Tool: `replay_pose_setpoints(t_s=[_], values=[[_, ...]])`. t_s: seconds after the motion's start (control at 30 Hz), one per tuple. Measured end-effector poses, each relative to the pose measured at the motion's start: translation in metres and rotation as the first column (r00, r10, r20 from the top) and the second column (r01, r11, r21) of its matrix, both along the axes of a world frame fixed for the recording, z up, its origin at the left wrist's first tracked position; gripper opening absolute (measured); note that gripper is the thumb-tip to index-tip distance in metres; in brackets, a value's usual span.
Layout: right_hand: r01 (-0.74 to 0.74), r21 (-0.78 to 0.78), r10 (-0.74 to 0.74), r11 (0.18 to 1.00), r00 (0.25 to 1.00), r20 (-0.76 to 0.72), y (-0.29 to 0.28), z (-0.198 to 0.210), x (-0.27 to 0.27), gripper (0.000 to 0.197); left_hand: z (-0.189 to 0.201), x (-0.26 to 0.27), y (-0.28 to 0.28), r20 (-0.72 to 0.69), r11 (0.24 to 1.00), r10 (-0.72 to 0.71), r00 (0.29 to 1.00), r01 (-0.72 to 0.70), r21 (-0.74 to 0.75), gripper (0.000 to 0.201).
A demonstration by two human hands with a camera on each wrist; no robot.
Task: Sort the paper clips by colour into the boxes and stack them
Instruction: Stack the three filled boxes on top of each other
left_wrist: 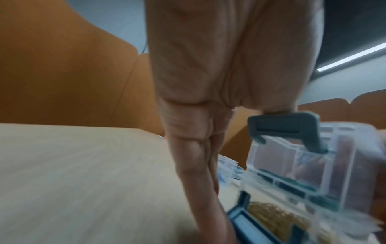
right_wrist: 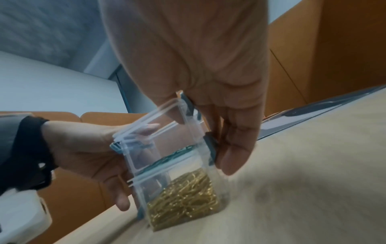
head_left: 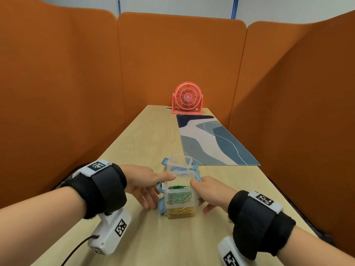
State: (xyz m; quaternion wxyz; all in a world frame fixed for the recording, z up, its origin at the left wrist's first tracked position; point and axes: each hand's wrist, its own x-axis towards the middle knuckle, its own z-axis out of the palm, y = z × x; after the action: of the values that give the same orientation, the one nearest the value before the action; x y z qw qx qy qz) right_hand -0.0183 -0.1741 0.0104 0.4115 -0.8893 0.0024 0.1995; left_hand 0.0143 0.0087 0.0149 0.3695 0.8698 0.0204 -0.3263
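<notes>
Two clear boxes with blue latches are stacked near the table's front. The lower box (head_left: 181, 213) (right_wrist: 183, 198) (left_wrist: 269, 214) holds gold clips. The upper box (head_left: 179, 196) (right_wrist: 167, 148) (left_wrist: 292, 165) holds green clips. My left hand (head_left: 146, 185) (left_wrist: 198, 148) (right_wrist: 87, 148) grips the stack's left side, thumb on the lid. My right hand (head_left: 211, 191) (right_wrist: 208, 82) grips the right side, fingers against the latches. Just behind the stack, a third clear box (head_left: 177, 166) with blue clips stands on the table. Both wrist views are blurred.
The light wooden table (head_left: 144, 141) is narrow, with orange partitions (head_left: 172, 54) on three sides. A blue and white patterned mat (head_left: 211, 143) lies behind the boxes to the right. A coral desk fan (head_left: 187, 98) stands at the far end.
</notes>
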Motion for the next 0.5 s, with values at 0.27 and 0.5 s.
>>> replay_pose_setpoints(t_s=[0.27, 0.5], values=[[-0.025, -0.034, 0.027, 0.999, 0.999, 0.044, -0.012, 0.001, 0.001, 0.042, -0.007, 0.007, -0.010, -0.147, 0.996, 0.083, 0.986, -0.085, -0.008, 0.079], [-0.032, -0.051, 0.036, 0.998, 0.996, 0.078, -0.013, 0.000, 0.011, 0.041, 0.011, 0.013, -0.028, 0.002, 0.997, 0.042, 0.999, -0.042, 0.066, 0.045]])
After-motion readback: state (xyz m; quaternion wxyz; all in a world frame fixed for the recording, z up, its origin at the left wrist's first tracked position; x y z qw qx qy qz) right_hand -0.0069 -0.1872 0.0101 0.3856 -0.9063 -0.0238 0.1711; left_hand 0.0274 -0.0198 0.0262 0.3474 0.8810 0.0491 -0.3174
